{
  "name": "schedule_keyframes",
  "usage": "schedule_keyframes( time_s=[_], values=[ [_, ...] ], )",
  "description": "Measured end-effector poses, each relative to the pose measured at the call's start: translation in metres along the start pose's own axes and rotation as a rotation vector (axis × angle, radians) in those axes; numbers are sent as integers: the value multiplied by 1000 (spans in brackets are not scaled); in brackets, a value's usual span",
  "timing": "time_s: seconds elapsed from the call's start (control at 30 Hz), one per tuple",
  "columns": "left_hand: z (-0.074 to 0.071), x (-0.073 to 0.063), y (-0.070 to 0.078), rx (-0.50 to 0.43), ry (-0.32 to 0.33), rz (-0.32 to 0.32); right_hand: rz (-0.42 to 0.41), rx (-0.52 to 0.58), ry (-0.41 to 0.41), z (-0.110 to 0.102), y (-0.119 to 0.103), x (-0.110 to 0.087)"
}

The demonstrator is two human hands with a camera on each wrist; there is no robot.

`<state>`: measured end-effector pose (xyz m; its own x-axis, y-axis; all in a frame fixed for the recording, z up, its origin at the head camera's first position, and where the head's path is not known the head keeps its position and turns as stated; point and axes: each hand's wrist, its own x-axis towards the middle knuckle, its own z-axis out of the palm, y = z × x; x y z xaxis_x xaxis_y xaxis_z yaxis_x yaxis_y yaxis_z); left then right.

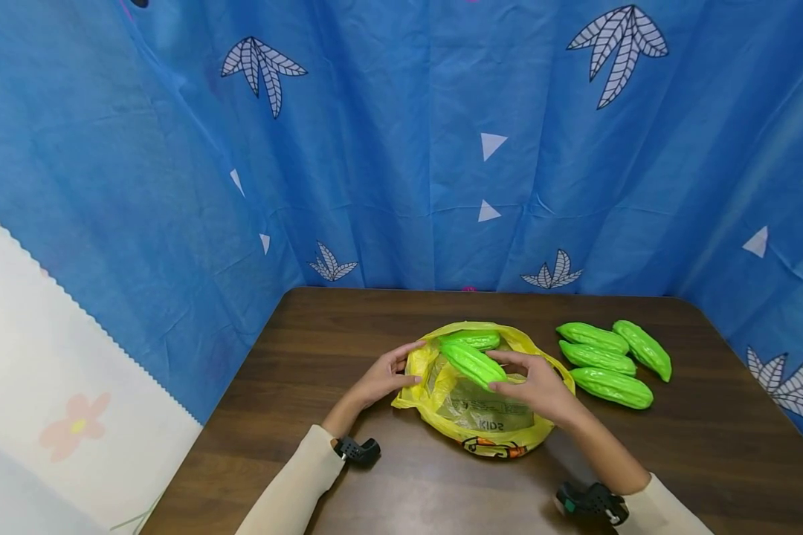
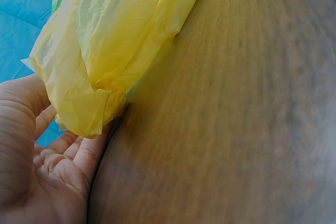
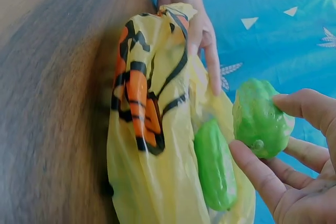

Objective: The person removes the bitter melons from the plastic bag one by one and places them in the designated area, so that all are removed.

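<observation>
A yellow plastic bag (image 1: 450,425) with an orange-and-black print sits on the table, its mouth spread wide. My left hand (image 1: 380,380) holds the bag's left edge, thumb and fingers about the plastic. Over the opening, my right hand (image 1: 543,389) pinches a bright green, ridged bitter gourd (image 1: 470,362) between thumb and fingertips; its blunt end faces the right wrist camera. Inside the bag, towards the back, lies another green gourd (image 1: 483,339), which also shows in the right wrist view as a long green gourd (image 3: 215,166).
Several more green gourds (image 1: 612,388) lie together on the table to the bag's right. The brown wooden table (image 1: 294,349) has blue patterned curtain (image 1: 388,148) behind it and at its sides. A white cloth with a flower print (image 1: 13,371) hangs at the left.
</observation>
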<state>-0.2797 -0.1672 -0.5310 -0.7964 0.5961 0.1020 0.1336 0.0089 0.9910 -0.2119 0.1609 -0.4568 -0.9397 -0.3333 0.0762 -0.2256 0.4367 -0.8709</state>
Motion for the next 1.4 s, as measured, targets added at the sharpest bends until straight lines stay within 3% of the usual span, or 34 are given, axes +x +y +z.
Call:
schedule_keyframes(
  time_s=[0.33,0.63,0.93,1.4],
  values=[
    [-1,0,-1,10,-2,3,-16,0,6,-22,6,-10],
    [-1,0,1,14,-3,2,49,94,17,-38,10,-21],
    [0,-1,0,57,10,-10,76,53,36,-59,10,-33],
    [-1,-1,-1,30,6,-13,97,99,64,-92,18,-54]
  ],
)
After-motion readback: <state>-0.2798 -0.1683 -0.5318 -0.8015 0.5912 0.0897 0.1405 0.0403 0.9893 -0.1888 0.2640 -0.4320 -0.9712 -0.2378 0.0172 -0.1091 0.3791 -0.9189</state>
